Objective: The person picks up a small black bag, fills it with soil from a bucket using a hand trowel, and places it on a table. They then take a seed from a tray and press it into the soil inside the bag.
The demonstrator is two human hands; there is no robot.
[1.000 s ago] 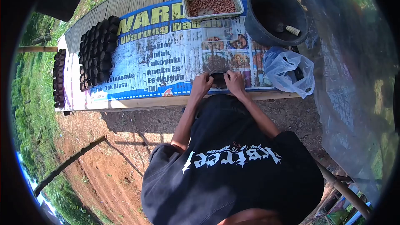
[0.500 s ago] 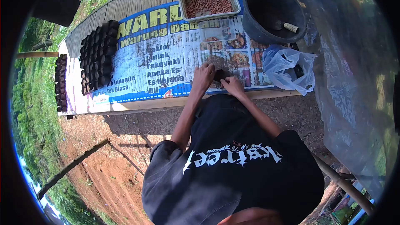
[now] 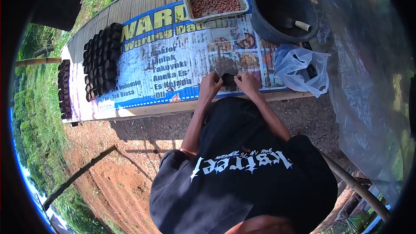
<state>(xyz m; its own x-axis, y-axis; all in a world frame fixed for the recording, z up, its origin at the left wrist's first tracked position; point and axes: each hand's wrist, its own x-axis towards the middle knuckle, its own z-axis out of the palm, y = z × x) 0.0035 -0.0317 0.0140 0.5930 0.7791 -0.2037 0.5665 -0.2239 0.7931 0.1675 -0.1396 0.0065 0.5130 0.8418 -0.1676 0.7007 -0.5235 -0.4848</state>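
A small black plastic planting bag [image 3: 229, 79] stands near the front edge of the table, its mouth facing up. My left hand [image 3: 209, 86] pinches the left side of its rim with closed fingers. On the opposite side my right hand [image 3: 247, 83] grips the rim, fingers closed too. Dark soil is scattered on the printed banner [image 3: 167, 67] just beyond the bag. To the right lies a clear plastic bag [image 3: 299, 69] with something dark inside, which I cannot make out.
Rows of black planting bags [image 3: 102, 58] stand at the left, with a further row [image 3: 64, 89] at the table's end. A basket [image 3: 187, 4] of reddish seeds sits at the back. Beside it is a dark bucket [image 3: 258, 21] with a light-handled tool [image 3: 303, 26] inside. Plastic sheeting [image 3: 359, 99] hangs at right.
My right hand has moved up and now holds the bag's right rim. The planting bag's mouth has been spread wider between both hands.
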